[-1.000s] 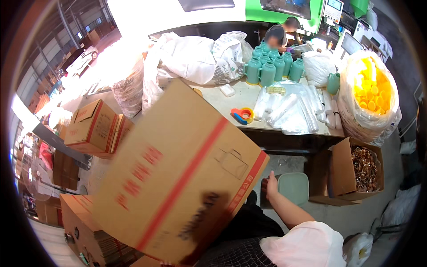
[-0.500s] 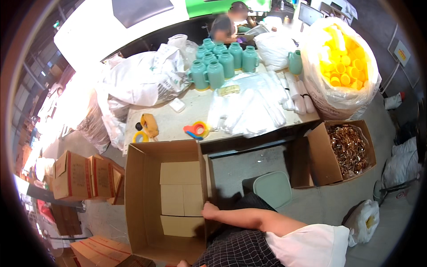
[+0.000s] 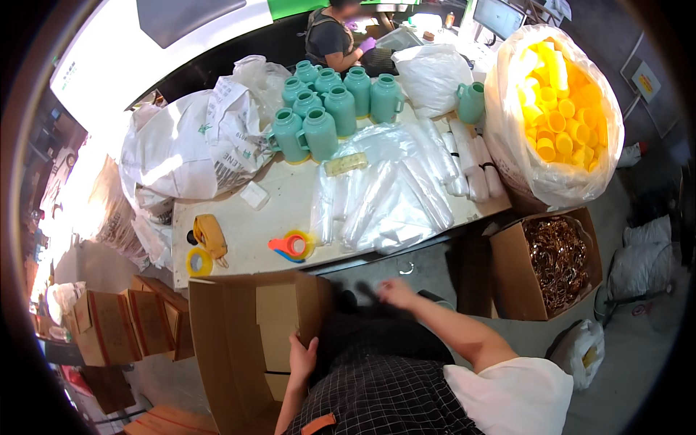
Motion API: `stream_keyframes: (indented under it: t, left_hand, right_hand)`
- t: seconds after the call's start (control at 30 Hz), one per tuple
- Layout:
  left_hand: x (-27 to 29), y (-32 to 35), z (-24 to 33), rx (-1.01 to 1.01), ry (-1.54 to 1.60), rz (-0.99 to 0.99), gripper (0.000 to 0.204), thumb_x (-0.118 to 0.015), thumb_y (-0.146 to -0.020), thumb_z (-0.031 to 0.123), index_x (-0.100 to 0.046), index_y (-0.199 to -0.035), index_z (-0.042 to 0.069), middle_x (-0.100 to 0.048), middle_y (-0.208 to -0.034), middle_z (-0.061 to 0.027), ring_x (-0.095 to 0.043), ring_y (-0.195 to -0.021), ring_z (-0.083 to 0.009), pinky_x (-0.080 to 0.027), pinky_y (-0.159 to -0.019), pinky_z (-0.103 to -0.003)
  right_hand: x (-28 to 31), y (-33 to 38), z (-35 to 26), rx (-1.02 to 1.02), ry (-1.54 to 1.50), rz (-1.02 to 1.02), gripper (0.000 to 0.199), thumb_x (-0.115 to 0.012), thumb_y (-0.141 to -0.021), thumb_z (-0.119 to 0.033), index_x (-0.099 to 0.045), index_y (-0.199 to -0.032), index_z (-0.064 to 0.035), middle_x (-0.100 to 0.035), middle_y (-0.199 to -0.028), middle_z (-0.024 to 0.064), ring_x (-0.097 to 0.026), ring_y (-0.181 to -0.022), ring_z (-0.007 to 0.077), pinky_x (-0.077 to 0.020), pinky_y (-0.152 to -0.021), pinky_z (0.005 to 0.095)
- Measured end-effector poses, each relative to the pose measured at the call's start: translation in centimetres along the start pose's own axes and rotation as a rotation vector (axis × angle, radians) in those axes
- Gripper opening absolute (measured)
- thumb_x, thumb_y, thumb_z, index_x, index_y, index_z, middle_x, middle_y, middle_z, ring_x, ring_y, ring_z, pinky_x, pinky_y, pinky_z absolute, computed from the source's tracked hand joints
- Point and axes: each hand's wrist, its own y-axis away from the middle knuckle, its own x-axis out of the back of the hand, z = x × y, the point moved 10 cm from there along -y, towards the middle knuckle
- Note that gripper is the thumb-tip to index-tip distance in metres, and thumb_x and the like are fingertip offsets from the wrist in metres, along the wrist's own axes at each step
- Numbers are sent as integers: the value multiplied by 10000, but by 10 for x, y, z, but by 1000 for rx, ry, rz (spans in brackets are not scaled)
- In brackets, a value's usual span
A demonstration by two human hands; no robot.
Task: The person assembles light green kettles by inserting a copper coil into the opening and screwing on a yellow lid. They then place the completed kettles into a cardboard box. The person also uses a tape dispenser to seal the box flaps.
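Observation:
A large open cardboard box [image 3: 243, 348] stands in front of me against the near side of the table. My left hand [image 3: 301, 357] grips the top of its right wall, thumb apart from the fingers. Out over my lap, right of the box, is my right hand [image 3: 397, 293]. Its fingers look loosely curled but are smeared by motion, and I see nothing in them. On the table near the box lie a red-and-blue tape dispenser [image 3: 291, 246], a roll of yellow tape [image 3: 199, 262] and a yellow strap-like bundle [image 3: 210, 238].
Several green jug bodies [image 3: 341, 109] stand on the table [image 3: 250, 246] behind clear plastic bags [image 3: 391, 192]. To the right are a sack of yellow cups [image 3: 558, 123] and a box of coppery metal parts [image 3: 554, 254]. Cartons [image 3: 109, 326] stand at left. Another person [image 3: 337, 43] sits beyond the table.
My right hand has left the box's right wall and moved right and up. My left hand has come up from the lower edge onto that wall. The view has shifted.

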Motion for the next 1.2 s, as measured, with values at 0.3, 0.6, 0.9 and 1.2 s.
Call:
stream_keyframes:
  t: [0.3, 0.6, 0.9, 1.2]
  left_hand:
    - [-79, -166, 224, -488, -304, 20, 677, -765, -824, 203, -462, -1388, -20, -549, -1326, -224, -495, -1275, -404, -355, -1113, -519]
    - [-289, -364, 267, -298, -504, -66, 808, -825, -757, 279, -435, -1398, -22, -543, -1295, -238, -517, -1228, -394, -416, -1075, -467]
    - [-285, -384, 337, -334, -343, -24, 827, -849, -728, 259, -449, -1384, -50, -598, -1191, -251, -597, -1084, -448, -516, -916, -474]
    - [-377, -433, 312, 205, 5, -23, 773, -770, -869, 312, -405, -1380, -138, -575, -1267, -343, -612, -1115, -464, -502, -974, -450]
  right_hand:
    - [267, 4, 5, -136, 309, 759, 675, -765, -800, -187, -474, -1399, -77, -623, -1226, 191, -652, -1064, 331, -524, -924, 421]
    - [331, -194, -80, 16, 841, 545, 871, -795, -810, -242, -367, -1565, -313, -323, -1584, 170, -331, -1445, 376, -391, -1067, 540]
    - [340, -237, -32, 93, 856, 446, 969, -842, -699, -262, -390, -1546, -397, -303, -1586, 167, -364, -1361, 399, -394, -1038, 546]
    - [386, -236, -82, 191, 513, 450, 821, -787, -730, -71, -488, -1491, -137, -371, -1420, 260, -365, -1297, 442, -376, -1091, 500]
